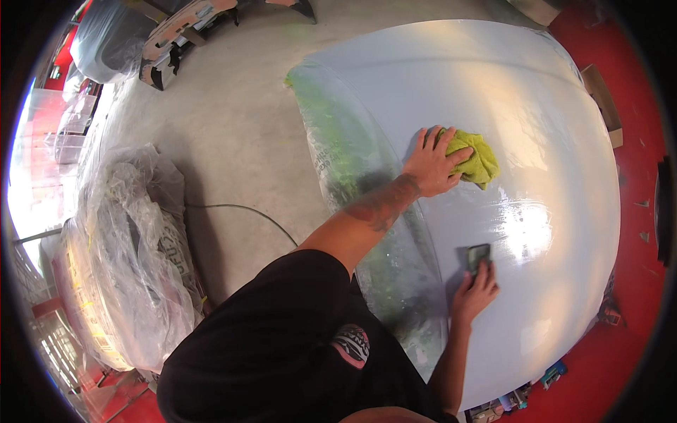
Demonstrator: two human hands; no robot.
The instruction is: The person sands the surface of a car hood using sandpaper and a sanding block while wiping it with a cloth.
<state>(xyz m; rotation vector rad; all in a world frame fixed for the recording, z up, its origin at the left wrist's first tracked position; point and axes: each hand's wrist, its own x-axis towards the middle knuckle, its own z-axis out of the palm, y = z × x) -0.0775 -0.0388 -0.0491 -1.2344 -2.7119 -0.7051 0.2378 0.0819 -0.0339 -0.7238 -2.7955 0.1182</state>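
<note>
A large, smooth, pale grey-white vehicle panel [557, 204] curves out in front of me, glossy and wet-looking where the light strikes it. My left hand [434, 162], at the end of a tattooed forearm, presses a crumpled yellow-green cloth [479, 158] onto the panel, thumb and fingers around its near side. Closer to me, my right hand [476, 292] grips a small dark sanding block [479, 255] against the surface; slight blur softens that hand and the block. What lies under the cloth is hidden.
Green-dusted plastic sheeting [338, 151] hangs along the panel's left edge. Plastic-wrapped parts [141, 247] stand at left, with a thin hose [261, 215] on the concrete floor [247, 134]. A bumper-like part [187, 28] lies at the upper left. A cardboard box [603, 106] sits beyond the right edge.
</note>
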